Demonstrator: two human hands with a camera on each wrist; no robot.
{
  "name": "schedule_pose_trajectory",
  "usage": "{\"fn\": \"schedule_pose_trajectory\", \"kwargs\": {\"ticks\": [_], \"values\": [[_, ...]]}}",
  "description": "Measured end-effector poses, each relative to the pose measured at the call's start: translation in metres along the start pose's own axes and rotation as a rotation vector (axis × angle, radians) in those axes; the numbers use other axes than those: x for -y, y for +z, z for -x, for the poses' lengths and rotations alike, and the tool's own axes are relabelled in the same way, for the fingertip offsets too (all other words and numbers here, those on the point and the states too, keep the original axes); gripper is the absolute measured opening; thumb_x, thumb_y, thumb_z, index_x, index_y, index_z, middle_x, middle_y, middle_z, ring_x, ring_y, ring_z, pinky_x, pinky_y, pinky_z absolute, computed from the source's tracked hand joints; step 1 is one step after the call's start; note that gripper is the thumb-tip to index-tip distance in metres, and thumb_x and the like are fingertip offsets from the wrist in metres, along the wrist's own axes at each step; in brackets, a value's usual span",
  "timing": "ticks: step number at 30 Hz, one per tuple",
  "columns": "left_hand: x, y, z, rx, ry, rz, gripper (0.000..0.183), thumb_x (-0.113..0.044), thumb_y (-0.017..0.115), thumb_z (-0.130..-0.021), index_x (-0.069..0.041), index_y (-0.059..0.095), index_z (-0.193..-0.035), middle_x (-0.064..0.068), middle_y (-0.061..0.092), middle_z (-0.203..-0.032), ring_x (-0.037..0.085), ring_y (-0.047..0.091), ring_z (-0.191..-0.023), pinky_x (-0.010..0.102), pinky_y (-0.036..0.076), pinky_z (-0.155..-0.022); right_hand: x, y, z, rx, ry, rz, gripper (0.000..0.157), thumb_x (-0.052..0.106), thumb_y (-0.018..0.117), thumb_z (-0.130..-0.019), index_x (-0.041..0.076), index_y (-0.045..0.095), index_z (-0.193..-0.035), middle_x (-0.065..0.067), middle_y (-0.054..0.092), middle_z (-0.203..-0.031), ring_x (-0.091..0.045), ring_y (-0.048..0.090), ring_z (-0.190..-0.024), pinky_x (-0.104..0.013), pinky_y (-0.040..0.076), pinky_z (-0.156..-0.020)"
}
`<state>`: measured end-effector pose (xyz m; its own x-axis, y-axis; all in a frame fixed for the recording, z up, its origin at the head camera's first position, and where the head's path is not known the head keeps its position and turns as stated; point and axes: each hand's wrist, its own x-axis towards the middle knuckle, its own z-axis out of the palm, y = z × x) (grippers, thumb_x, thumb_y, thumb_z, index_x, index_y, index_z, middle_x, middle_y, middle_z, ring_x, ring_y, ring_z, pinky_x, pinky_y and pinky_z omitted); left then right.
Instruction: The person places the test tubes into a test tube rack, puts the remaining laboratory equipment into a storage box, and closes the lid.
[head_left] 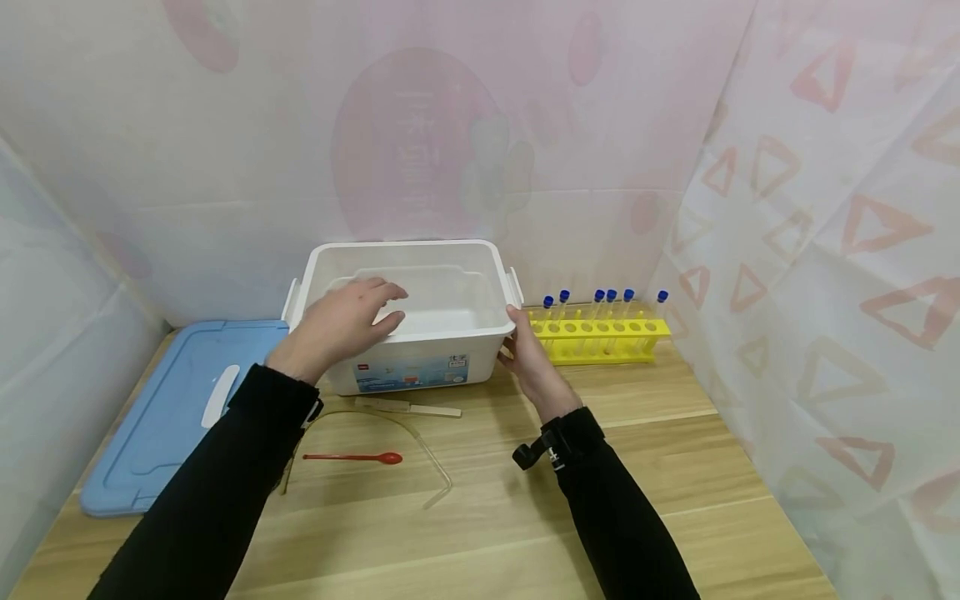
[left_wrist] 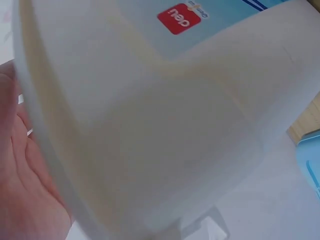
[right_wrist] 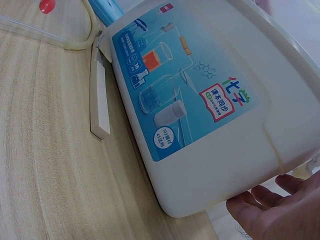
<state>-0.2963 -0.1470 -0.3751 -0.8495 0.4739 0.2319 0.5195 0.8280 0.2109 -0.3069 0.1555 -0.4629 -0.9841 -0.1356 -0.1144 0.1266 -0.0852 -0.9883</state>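
Shown at the back of the worktop (head_left: 495, 533), beside a yellow rack (head_left: 600, 336): white box (head_left: 420, 347), probably light, stiff and slippery-walled; best lifted by rim (head_left: 408, 337) or end handles (head_left: 514, 286). Note left hand (head_left: 348, 321) over the opening, with thumb spread from fingers; right hand (head_left: 534, 358) gripping the near right corner; both forearms (head_left: 195, 500) angled inward.

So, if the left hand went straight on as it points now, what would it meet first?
Probably the white box, inside near its far right corner, unless the left hand clears the rim; depth is unclear.
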Motion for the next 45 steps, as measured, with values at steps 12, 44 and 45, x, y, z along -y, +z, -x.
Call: {"fn": "schedule_pose_trajectory", "kwargs": {"ticks": [12,44,45], "values": [[-0.010,-0.001,0.036,-0.079,0.000,0.001,0.044,-0.035,0.062,-0.104,-0.012,0.061,-0.142,0.008,0.061,-0.139,0.030,0.061,-0.119,0.048,0.056,-0.089,0.000,0.001,0.000,-0.005,0.005,0.003,0.072,0.073,0.037,-0.100,0.035,0.034,-0.162,-0.007,0.023,-0.169,-0.035,0.024,-0.153,-0.058,0.027,-0.121],[-0.030,0.010,0.098,-0.255,0.135,-0.027,0.042,-0.026,0.075,-0.095,-0.014,0.067,-0.134,0.002,0.067,-0.127,0.023,0.064,-0.112,0.042,0.057,-0.083,0.001,0.000,0.001,0.005,-0.006,-0.006,0.073,0.074,0.038,-0.100,0.034,0.033,-0.162,-0.008,0.022,-0.169,-0.036,0.022,-0.154,-0.060,0.025,-0.121],[-0.030,0.011,0.098,-0.243,0.139,-0.026,0.042,-0.027,0.074,-0.096,-0.014,0.066,-0.135,0.002,0.067,-0.127,0.023,0.064,-0.110,0.042,0.057,-0.082,0.001,0.000,0.001,0.007,-0.006,-0.006,0.074,0.074,0.038,-0.100,0.034,0.033,-0.162,-0.008,0.022,-0.168,-0.036,0.022,-0.154,-0.060,0.024,-0.121]]}}
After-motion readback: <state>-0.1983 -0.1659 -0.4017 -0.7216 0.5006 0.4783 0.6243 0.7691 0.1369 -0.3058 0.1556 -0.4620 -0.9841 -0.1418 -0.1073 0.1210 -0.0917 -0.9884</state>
